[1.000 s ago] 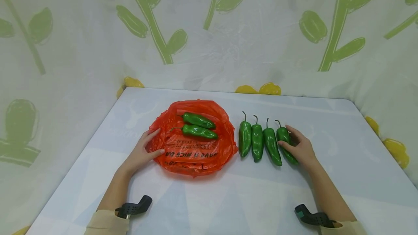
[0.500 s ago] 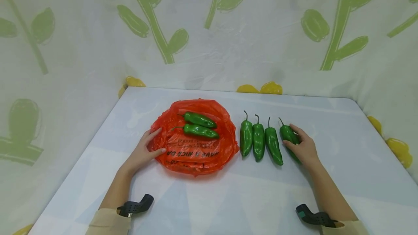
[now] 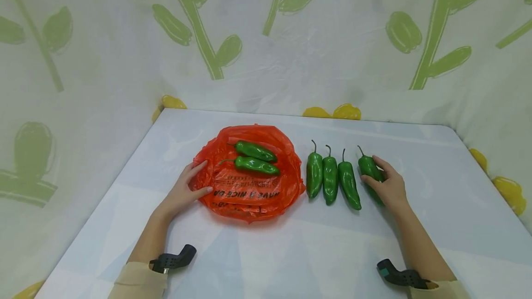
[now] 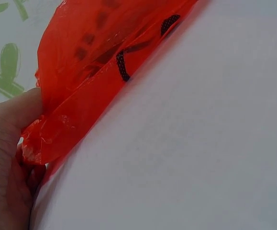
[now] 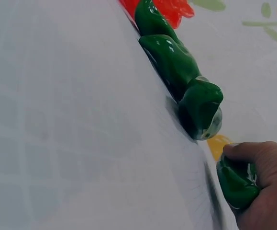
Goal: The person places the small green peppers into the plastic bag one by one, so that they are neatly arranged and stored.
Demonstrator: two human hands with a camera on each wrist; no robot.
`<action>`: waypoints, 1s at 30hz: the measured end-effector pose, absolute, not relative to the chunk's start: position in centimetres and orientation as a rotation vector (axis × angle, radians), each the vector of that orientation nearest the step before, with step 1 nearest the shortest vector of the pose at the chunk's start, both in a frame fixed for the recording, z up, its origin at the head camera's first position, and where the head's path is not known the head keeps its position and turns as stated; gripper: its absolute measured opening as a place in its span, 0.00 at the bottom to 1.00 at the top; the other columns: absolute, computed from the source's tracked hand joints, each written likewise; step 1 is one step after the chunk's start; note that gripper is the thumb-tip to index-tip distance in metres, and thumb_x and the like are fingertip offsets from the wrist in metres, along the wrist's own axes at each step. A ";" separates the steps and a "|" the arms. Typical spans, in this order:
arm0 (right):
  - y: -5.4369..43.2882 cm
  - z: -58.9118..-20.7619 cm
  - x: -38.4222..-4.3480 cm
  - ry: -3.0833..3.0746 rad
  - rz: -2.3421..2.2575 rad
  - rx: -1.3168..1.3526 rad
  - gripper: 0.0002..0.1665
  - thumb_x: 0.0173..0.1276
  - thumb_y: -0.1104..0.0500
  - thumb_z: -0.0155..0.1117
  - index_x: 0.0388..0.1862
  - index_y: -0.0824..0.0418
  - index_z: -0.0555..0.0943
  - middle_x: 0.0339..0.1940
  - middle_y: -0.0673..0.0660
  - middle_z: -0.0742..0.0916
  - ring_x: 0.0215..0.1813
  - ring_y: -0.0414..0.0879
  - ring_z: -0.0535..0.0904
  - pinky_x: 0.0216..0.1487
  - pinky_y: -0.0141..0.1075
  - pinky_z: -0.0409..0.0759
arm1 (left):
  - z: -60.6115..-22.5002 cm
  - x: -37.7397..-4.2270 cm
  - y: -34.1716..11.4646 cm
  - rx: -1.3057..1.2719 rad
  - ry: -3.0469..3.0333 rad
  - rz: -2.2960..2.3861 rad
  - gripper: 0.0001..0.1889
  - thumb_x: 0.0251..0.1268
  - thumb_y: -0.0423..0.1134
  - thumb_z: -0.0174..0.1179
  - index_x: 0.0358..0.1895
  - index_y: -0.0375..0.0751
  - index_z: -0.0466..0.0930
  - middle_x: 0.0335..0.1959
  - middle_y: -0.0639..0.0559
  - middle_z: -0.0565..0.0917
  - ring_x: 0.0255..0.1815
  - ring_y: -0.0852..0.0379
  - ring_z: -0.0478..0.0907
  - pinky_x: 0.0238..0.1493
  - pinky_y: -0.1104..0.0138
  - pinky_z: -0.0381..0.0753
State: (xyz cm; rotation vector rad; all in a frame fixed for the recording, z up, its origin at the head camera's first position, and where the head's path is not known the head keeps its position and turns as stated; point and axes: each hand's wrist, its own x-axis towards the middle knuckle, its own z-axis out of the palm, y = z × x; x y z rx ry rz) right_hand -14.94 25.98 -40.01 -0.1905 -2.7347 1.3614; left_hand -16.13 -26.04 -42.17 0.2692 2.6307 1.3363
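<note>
A red plastic bag (image 3: 241, 206) with black print lies flat on the table, with two green peppers (image 3: 256, 165) on it. At the bag's left side, my left hand (image 3: 183, 191) holds the edge; the left wrist view shows the crumpled red plastic (image 4: 64, 129) between thumb and fingers. Several more green peppers (image 3: 330, 181) stand in a row to the right of the bag, stems pointing away. My right hand (image 3: 389, 187) grips the rightmost pepper (image 5: 236, 184) between thumb and fingers, its lower part partly hidden. A shadow gap in the right wrist view puts it slightly off the table.
The white table (image 3: 274, 262) has a far edge against a curtain (image 3: 332, 59) printed with green stems and leaves. Black wrist cameras (image 3: 174, 260) sit on both forearms.
My right hand has drawn the rightmost pepper slightly right and away from the row, leaving a wider gap, and raised it a little. My left hand stays at the bag.
</note>
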 end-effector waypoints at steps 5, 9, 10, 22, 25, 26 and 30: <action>25.8 -39.7 -14.9 -2.705 1.387 -0.184 0.41 0.65 0.59 0.63 0.73 0.63 0.57 0.70 0.69 0.66 0.67 0.67 0.64 0.62 0.60 0.66 | -42.1 -16.2 -26.1 0.258 2.630 1.329 0.42 0.58 0.50 0.63 0.74 0.51 0.53 0.75 0.39 0.45 0.74 0.35 0.42 0.64 0.34 0.54; 25.6 -39.5 -14.9 -2.687 1.404 -0.182 0.41 0.66 0.58 0.63 0.74 0.62 0.57 0.70 0.68 0.66 0.67 0.66 0.64 0.62 0.60 0.66 | -42.2 -16.2 -26.1 0.259 2.629 1.332 0.42 0.58 0.50 0.63 0.74 0.51 0.53 0.75 0.39 0.46 0.74 0.35 0.42 0.64 0.34 0.55; 25.6 -39.4 -14.9 -2.684 1.405 -0.180 0.41 0.66 0.58 0.63 0.73 0.61 0.57 0.70 0.68 0.66 0.67 0.66 0.65 0.62 0.59 0.66 | -42.2 -16.2 -26.1 0.261 2.629 1.332 0.42 0.58 0.50 0.63 0.74 0.51 0.53 0.75 0.39 0.46 0.74 0.35 0.42 0.64 0.34 0.55; 24.2 -38.0 -14.4 -2.683 1.374 -0.090 0.38 0.64 0.60 0.64 0.72 0.60 0.62 0.67 0.67 0.71 0.63 0.61 0.70 0.53 0.34 0.73 | -42.4 -16.2 -26.1 0.261 2.620 1.357 0.42 0.57 0.50 0.64 0.74 0.51 0.54 0.75 0.39 0.46 0.74 0.35 0.42 0.63 0.35 0.57; 23.9 -37.9 -14.3 -2.684 1.368 -0.078 0.38 0.64 0.61 0.64 0.71 0.61 0.62 0.66 0.67 0.71 0.62 0.61 0.70 0.53 0.34 0.73 | -42.4 -16.2 -26.1 0.268 2.618 1.360 0.42 0.57 0.49 0.64 0.74 0.51 0.54 0.75 0.39 0.47 0.74 0.35 0.42 0.63 0.35 0.57; 23.8 -37.8 -14.3 -2.683 1.368 -0.077 0.38 0.64 0.61 0.64 0.71 0.61 0.62 0.66 0.67 0.71 0.62 0.61 0.71 0.55 0.38 0.74 | -42.4 -16.1 -26.1 0.270 2.618 1.362 0.42 0.57 0.49 0.64 0.74 0.51 0.54 0.75 0.39 0.47 0.74 0.35 0.43 0.63 0.34 0.57; 23.4 -37.6 -14.2 -2.678 1.366 -0.060 0.38 0.64 0.62 0.64 0.71 0.61 0.62 0.66 0.68 0.71 0.62 0.62 0.71 0.59 0.55 0.72 | -42.2 -16.1 -26.1 0.276 2.619 1.357 0.42 0.57 0.49 0.63 0.74 0.51 0.54 0.74 0.39 0.47 0.74 0.35 0.42 0.63 0.34 0.56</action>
